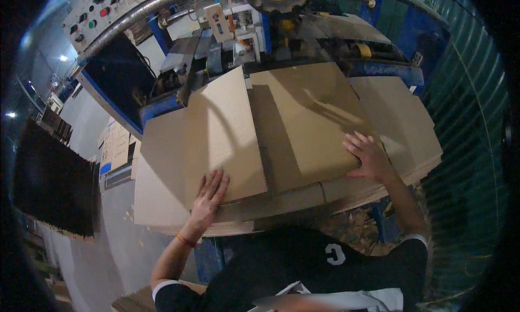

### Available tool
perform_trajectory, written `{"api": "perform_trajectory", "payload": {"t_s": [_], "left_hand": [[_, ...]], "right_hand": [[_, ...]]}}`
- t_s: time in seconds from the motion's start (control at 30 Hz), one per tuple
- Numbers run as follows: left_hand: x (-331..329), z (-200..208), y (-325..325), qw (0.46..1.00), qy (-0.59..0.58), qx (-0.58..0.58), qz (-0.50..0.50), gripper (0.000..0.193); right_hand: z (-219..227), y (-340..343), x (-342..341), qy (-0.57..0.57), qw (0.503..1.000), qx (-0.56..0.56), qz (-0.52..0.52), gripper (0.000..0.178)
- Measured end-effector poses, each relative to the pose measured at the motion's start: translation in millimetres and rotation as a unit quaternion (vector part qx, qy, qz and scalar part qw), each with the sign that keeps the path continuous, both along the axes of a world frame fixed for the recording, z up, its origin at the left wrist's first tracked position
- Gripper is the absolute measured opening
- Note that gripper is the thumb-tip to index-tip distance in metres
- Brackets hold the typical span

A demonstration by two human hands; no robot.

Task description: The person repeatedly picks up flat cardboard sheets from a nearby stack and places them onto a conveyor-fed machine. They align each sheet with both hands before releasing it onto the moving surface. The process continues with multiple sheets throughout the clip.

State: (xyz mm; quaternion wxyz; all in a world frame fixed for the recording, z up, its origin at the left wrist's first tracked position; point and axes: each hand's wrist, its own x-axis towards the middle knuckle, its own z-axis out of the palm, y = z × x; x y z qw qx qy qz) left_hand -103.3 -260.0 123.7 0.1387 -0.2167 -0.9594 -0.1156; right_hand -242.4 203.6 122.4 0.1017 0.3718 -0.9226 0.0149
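Loosely, left hand point(204, 209) and right hand point(375, 161) spread fingers point(356, 142) over cardboard point(317, 144) partly hiding the stack point(292, 201).

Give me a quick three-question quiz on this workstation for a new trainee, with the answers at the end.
1. True or false: the right grip is balled into a fist.

2. Multiple choice: what is the main colour of the machine frame?
A) Yellow
B) Blue
C) White

3. Fill in the blank: the left grip, with an orange bracelet at its wrist, rests its fingers on a pale, ridged panel of ____.

Key:
1. False; its fingers are spread on the brown cardboard panel.
2. B
3. Corrugated cardboard
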Motion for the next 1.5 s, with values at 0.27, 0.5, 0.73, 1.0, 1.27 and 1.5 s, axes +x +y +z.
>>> {"api": "perform_trajectory", "payload": {"t_s": [0.27,0.5,0.73,1.0,1.27,1.5], "left_hand": [[-95,-6,-16,0.996,0.044,0.067,0.032,0.054],[-184,-14,-24,0.971,0.192,-0.056,0.129,0.053],[-163,-15,-55,0.935,0.202,-0.063,0.286,0.068],[41,-85,-160,0.709,0.200,0.107,0.668,0.037],[45,-35,-135,0.525,0.238,0.474,0.666,0.063],[75,16,-122,0.547,0.320,0.631,0.448,0.068]], "right_hand": [[-11,-22,-75,-0.005,0.998,0.035,-0.055,0.080],[-26,-62,-130,0.029,0.983,-0.047,-0.177,0.054],[-32,-72,-94,0.164,0.944,-0.146,-0.247,0.059],[-79,93,6,0.213,0.708,-0.326,-0.588,0.074],[-56,106,2,0.141,0.547,-0.686,-0.458,0.060],[-9,147,21,0.048,0.331,-0.900,-0.279,0.055]]}}
